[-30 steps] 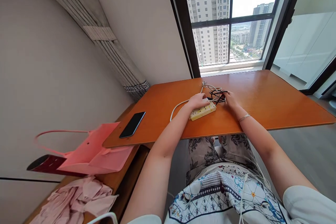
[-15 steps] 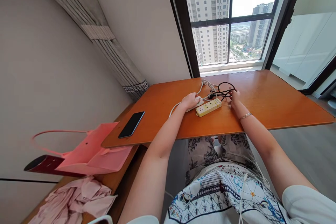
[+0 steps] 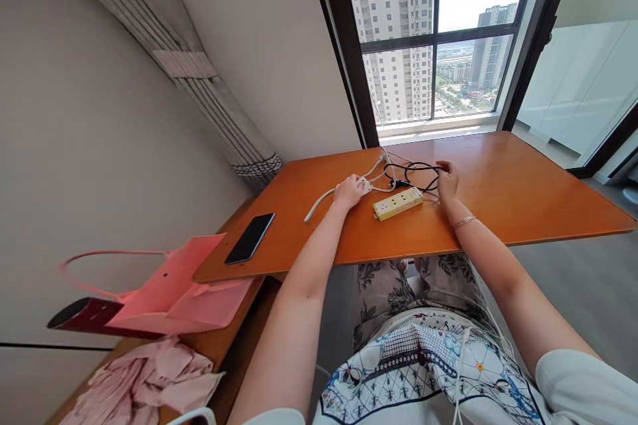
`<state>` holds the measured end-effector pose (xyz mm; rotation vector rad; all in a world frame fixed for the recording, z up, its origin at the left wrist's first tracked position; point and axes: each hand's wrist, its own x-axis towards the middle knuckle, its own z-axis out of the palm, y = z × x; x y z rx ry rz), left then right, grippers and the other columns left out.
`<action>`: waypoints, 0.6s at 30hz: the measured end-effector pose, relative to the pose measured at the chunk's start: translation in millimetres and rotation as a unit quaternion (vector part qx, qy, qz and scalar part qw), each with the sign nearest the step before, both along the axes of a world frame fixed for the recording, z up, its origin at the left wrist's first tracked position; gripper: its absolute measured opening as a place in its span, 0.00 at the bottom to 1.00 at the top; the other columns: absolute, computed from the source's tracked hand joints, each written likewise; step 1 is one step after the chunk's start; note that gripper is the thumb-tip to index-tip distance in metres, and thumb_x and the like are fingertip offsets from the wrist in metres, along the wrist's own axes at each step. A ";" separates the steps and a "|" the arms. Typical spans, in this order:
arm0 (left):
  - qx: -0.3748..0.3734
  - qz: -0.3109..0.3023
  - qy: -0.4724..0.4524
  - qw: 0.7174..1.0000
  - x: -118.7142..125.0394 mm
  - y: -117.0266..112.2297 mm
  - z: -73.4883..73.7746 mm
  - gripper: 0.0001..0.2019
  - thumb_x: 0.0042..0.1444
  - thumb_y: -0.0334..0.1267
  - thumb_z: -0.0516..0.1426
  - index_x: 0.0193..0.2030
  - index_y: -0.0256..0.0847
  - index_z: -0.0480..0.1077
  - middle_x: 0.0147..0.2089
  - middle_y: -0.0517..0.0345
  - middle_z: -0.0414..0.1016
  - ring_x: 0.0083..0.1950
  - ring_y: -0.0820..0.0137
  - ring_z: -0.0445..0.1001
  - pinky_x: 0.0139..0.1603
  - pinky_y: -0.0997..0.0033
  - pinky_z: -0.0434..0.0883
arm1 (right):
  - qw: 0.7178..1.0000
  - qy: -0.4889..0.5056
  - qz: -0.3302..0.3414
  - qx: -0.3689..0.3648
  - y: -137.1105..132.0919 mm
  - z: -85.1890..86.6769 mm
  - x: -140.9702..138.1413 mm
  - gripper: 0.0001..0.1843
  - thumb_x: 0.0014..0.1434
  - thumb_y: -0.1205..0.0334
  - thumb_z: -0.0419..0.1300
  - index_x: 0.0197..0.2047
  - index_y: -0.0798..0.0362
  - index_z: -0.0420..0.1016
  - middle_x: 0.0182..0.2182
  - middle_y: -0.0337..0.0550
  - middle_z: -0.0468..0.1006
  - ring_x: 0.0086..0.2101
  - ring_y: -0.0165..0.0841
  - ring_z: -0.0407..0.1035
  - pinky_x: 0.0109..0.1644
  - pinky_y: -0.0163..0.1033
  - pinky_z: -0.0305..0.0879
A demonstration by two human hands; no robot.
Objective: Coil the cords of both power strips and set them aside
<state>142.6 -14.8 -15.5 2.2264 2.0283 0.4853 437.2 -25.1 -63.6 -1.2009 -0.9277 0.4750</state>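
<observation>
A cream power strip point(image 3: 397, 203) lies on the orange table point(image 3: 498, 199) between my two hands. My left hand point(image 3: 349, 191) is closed round a white plug and its white cord point(image 3: 319, 201), to the left of the strip. My right hand point(image 3: 447, 180) pinches a loop of black cable point(image 3: 409, 169) just beyond the strip's right end. White and black cords tangle together behind the strip.
A black phone point(image 3: 250, 238) lies near the table's left corner. A pink tote bag point(image 3: 169, 285) and crumpled pink cloth point(image 3: 144, 378) rest on a lower wooden surface at the left. A large window point(image 3: 428, 33) stands behind the table.
My left hand came off the power strip and drew the white plug and cord leftward. My right hand pulled the black cable out to the right, spreading its loop.
</observation>
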 end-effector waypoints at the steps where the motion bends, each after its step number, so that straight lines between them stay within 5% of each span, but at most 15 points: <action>1: 0.001 0.003 0.000 1.000 -0.5 1.3 -1.0 0.15 0.67 0.43 0.47 0.53 0.41 0.68 0.60 0.39 0.75 0.61 0.51 0.73 0.58 0.55 0.66 | 1.000 -0.002 0.006 0.007 -3.0 2.9 -0.8 0.16 0.56 0.58 0.51 0.44 0.53 0.73 0.45 0.49 0.77 0.48 0.37 0.70 0.55 0.42 0.66; 9: 0.028 0.035 0.000 0.999 2.4 2.1 -2.6 0.17 0.65 0.42 0.50 0.55 0.37 0.68 0.61 0.35 0.72 0.62 0.49 0.71 0.61 0.53 0.65 | 0.995 -0.023 0.093 0.026 -23.2 24.2 -2.6 0.14 0.51 0.57 0.55 0.38 0.51 0.76 0.41 0.47 0.81 0.44 0.39 0.71 0.50 0.44 0.67; 13: 0.101 -0.018 -0.019 0.995 20.4 -9.7 -1.8 0.17 0.61 0.34 0.53 0.56 0.38 0.69 0.65 0.39 0.68 0.67 0.54 0.66 0.67 0.57 0.61 | 0.988 -0.037 0.151 0.019 -31.0 29.0 -7.7 0.13 0.47 0.56 0.58 0.36 0.51 0.78 0.37 0.44 0.80 0.40 0.38 0.71 0.46 0.43 0.67; 15: 0.122 -0.071 -0.080 0.987 35.3 -14.8 -1.0 0.12 0.60 0.34 0.54 0.50 0.40 0.72 0.61 0.41 0.71 0.65 0.54 0.68 0.67 0.56 0.62 | 0.983 -0.043 0.179 0.014 -34.8 30.4 -8.6 0.14 0.46 0.56 0.58 0.36 0.51 0.79 0.37 0.44 0.80 0.40 0.38 0.70 0.44 0.42 0.67; 18: 0.057 -0.098 -0.239 0.964 61.1 -18.6 1.5 0.11 0.65 0.42 0.52 0.39 0.40 0.73 0.49 0.45 0.78 0.54 0.57 0.77 0.60 0.56 0.68 | 0.957 -0.009 0.290 0.008 -40.5 33.0 -6.9 0.14 0.45 0.58 0.59 0.35 0.51 0.80 0.38 0.43 0.80 0.39 0.37 0.70 0.45 0.42 0.68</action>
